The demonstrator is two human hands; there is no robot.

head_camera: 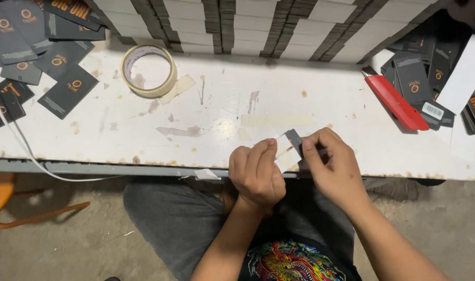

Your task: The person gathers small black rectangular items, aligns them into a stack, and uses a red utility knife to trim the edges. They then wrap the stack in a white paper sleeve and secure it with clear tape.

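Note:
Both hands meet at the front edge of a worn white table (222,112). My left hand (255,171) pinches a small folded card (289,148), white with a dark grey panel, between thumb and forefinger. My right hand (331,166) grips the same card from its right side, fingers curled over its edge. The card is held just above the table edge, over my lap.
A roll of clear tape (149,70) lies at the back left. Black cards (66,62) are scattered on the left and more are piled at the right (430,78). A red utility knife (396,101) lies at the right. Stacks of cards (258,26) line the back. A white cable (19,140) hangs at left.

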